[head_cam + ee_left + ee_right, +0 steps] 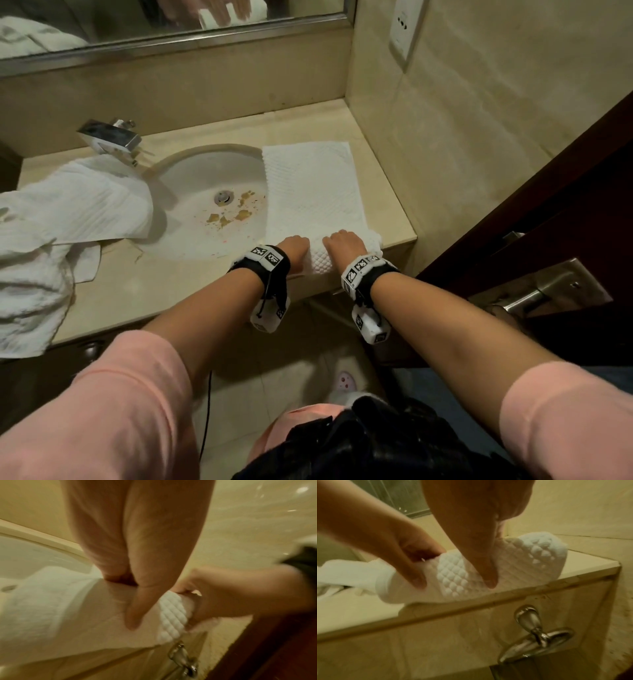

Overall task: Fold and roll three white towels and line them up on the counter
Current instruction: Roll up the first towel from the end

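Folded white towel [313, 192] lying lengthwise on worktop [387, 192], left hand [294, 247] and right hand [343, 244] gripping its rolled near end, fingers [418, 580] curling round the roll, loose towels [61, 219] lying left of sink [191, 178].

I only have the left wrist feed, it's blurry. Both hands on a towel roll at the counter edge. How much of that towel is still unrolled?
Observer: Most of it. In the head view the folded towel lies flat from the roll back toward the wall, right of the sink.
Operator: Is the roll even across its width?
Observer: The right wrist view shows a quilted roll under the left hand and right hand; its right end bulges thicker.
Operator: Other towels?
Observer: A loose white pile sits left of the sink, unrolled, draping over the counter front edge.
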The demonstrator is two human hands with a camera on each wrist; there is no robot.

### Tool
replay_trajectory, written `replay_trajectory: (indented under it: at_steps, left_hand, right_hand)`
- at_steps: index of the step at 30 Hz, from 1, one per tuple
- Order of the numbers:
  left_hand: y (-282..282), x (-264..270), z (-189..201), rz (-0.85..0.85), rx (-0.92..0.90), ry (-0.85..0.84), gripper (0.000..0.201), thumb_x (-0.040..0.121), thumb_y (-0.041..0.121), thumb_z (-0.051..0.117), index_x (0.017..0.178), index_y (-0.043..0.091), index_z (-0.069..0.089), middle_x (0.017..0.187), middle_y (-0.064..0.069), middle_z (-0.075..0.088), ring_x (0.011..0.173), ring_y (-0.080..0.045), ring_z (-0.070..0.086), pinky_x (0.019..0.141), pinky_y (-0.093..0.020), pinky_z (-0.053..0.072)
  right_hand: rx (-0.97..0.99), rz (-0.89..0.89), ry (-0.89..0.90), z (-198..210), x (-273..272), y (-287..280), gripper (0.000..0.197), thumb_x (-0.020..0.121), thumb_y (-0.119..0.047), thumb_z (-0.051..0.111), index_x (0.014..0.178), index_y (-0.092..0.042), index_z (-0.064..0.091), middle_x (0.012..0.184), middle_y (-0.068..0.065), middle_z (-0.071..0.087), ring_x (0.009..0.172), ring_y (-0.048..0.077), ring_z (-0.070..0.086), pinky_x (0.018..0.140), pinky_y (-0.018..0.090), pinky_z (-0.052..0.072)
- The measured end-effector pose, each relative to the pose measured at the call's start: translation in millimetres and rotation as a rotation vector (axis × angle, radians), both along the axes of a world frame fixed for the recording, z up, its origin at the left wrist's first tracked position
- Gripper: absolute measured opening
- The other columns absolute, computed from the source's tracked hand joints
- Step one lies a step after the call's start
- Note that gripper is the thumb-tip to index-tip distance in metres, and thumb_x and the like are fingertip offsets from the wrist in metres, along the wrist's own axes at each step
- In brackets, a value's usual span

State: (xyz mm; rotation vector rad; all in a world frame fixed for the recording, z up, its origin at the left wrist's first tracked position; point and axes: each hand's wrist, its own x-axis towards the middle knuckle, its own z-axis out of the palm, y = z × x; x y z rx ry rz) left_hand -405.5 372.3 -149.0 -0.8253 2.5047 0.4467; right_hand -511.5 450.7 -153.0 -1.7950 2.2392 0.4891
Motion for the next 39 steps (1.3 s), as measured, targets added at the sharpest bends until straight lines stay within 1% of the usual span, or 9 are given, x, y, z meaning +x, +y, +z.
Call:
replay_trajectory:
  at_steps: [3, 7, 14, 20, 26, 30, 33, 35, 39]
  left_hand:
    - [13.0, 6.5, -6.7, 0.010, -0.142, 0.069, 0.056, 0.088, 0.004, 0.055, 0.139, 0.000, 0.031, 0.136, -0.019, 0.035, 0.122, -0.032, 0.041, 0.097, -0.035, 0.042]
    - [28.7, 11.6, -7.7, 0.022, -0.298, 0.125, 0.040, 0.089, -0.004, 0.046, 0.128, 0.000, 0.040, 0.127, -0.016, 0.043, 0.113, -0.029, 0.045, 0.086, -0.032, 0.042]
    - [38.7, 12.8, -9.3, -0.105, -0.337, 0.058, 0.054, 0.087, 0.000, 0.056, 0.135, -0.008, 0.032, 0.126, -0.018, 0.047, 0.113, -0.029, 0.050, 0.096, -0.033, 0.043]
    - [45.8, 12.0, -12.6, -0.114, -0.297, 0.048, 0.042, 0.086, -0.010, 0.046, 0.127, -0.003, 0.039, 0.120, -0.017, 0.053, 0.108, -0.031, 0.053, 0.092, -0.034, 0.043]
    - [25.7, 2.8, -1.1, -0.048, -0.144, 0.028, 0.025, 0.089, -0.003, 0.051, 0.113, 0.003, 0.055, 0.114, -0.015, 0.058, 0.106, -0.030, 0.058, 0.089, -0.033, 0.047]
    - [12.7, -4.0, 7.2, -0.062, -0.086, -0.042, 0.023, 0.086, 0.008, 0.058, 0.109, 0.005, 0.062, 0.110, -0.015, 0.064, 0.101, -0.030, 0.062, 0.082, -0.032, 0.049]
    - [5.4, -9.6, 11.2, -0.065, -0.061, -0.083, 0.027, 0.085, 0.015, 0.063, 0.110, 0.004, 0.063, 0.110, -0.015, 0.065, 0.102, -0.030, 0.062, 0.082, -0.031, 0.049]
    - [0.2, -11.6, 11.3, -0.069, -0.062, -0.097, 0.033, 0.083, 0.021, 0.068, 0.112, 0.005, 0.063, 0.111, -0.013, 0.065, 0.104, -0.027, 0.061, 0.087, -0.031, 0.050]
    - [-8.4, -12.3, 11.5, -0.070, -0.041, -0.095, 0.033, 0.080, 0.025, 0.072, 0.106, 0.008, 0.063, 0.108, -0.009, 0.065, 0.102, -0.024, 0.060, 0.087, -0.030, 0.049]
  right_hand:
    - [0.109, -0.061, -0.048, 12.7, -4.6, -14.9, 0.021, 0.091, -0.003, 0.051, 0.109, -0.004, 0.064, 0.107, 0.012, 0.066, 0.098, 0.027, 0.064, 0.076, 0.032, 0.049]
    - [0.160, -0.122, -0.091, 26.0, -8.2, -26.4, 0.017, 0.082, -0.006, 0.066, 0.098, -0.001, 0.067, 0.095, 0.012, 0.068, 0.082, 0.028, 0.066, 0.066, 0.029, 0.052]
    - [0.341, -0.122, -0.081, 36.9, -7.3, -34.2, 0.027, 0.065, -0.011, 0.084, 0.085, -0.004, 0.066, 0.095, 0.016, 0.066, 0.089, 0.034, 0.065, 0.085, 0.048, 0.055]
    - [0.357, -0.128, -0.191, 33.0, -26.3, -28.6, 0.037, 0.068, -0.016, 0.082, 0.102, -0.009, 0.069, 0.099, 0.004, 0.070, 0.068, 0.015, 0.059, 0.077, 0.029, 0.054]
    - [0.353, -0.144, -0.103, 19.8, -18.4, -18.8, 0.022, 0.065, -0.014, 0.078, 0.072, -0.013, 0.058, 0.082, 0.009, 0.066, 0.079, 0.032, 0.065, 0.080, 0.048, 0.056]
    - [0.175, -0.194, -0.049, 4.2, -3.7, -11.6, 0.027, 0.084, -0.016, 0.064, 0.109, -0.008, 0.058, 0.121, 0.014, 0.058, 0.113, 0.030, 0.053, 0.099, 0.039, 0.043]
    - [0.063, -0.190, 0.031, -15.1, 10.4, 0.2, 0.056, 0.097, -0.012, 0.041, 0.146, 0.002, 0.018, 0.155, 0.020, 0.017, 0.145, 0.032, 0.013, 0.119, 0.040, 0.012]
    - [0.041, -0.153, 0.067, -23.3, 16.6, 9.0, 0.060, 0.100, -0.008, 0.030, 0.150, 0.003, -0.001, 0.158, 0.023, -0.005, 0.147, 0.036, -0.005, 0.120, 0.044, 0.001]
    - [-0.084, -0.064, 0.045, -29.7, 11.8, 23.4, 0.056, 0.099, 0.002, 0.021, 0.149, 0.006, -0.005, 0.156, 0.026, -0.008, 0.146, 0.038, -0.006, 0.120, 0.046, 0.001]
